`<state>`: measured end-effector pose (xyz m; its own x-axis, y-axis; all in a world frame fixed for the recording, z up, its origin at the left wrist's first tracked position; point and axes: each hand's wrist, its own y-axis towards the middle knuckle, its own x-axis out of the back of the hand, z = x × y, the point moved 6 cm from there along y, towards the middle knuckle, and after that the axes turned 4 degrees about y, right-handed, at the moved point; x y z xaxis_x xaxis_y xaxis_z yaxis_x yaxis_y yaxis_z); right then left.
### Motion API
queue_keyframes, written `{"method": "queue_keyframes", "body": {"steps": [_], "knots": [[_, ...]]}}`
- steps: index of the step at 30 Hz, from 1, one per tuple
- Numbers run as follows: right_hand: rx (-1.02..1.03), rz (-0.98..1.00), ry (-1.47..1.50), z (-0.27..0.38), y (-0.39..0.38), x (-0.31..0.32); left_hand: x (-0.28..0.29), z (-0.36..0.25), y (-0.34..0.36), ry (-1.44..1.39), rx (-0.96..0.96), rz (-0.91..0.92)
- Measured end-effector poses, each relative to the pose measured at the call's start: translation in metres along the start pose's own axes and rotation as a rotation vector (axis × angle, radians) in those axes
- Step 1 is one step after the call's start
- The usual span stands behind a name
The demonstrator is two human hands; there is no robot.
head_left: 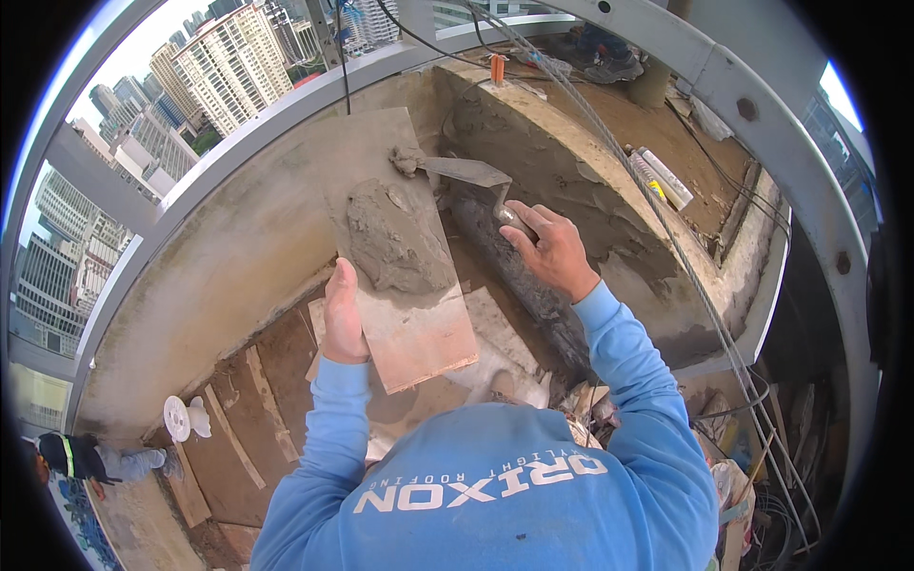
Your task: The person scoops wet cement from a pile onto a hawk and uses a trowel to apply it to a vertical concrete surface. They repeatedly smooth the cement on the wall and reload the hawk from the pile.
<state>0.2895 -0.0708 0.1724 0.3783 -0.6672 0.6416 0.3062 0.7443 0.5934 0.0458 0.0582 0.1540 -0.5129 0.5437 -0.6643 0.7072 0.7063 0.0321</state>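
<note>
My right hand (552,249) is closed around the handle of a pointing trowel (468,171). A lump of wet grey mortar (407,160) sits at the blade's tip, over the far part of a wooden board (419,344). A larger spread of mortar (395,238) lies on the board's middle. My left hand (345,314) holds the board at its left edge, thumb side up; its other fingers are hidden beneath. Just right of the board stands a low wall (571,181) with a rough coat of fresh mortar.
Steel cables (657,224) run slantwise past the wall at right. White tubes (662,179) lie on the ledge beyond it. Wooden strips (271,404) and a white spool (181,419) are on the lower left floor. Another person (90,459) is at far lower left, near the railing (124,276).
</note>
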Motion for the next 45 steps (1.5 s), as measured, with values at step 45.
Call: {"method": "queue_keyframes", "body": {"steps": [45], "knots": [[-0.706,0.024,-0.497,-0.248,-0.324,0.045,0.121,0.047,-0.034,0.215,0.022,-0.594]]}}
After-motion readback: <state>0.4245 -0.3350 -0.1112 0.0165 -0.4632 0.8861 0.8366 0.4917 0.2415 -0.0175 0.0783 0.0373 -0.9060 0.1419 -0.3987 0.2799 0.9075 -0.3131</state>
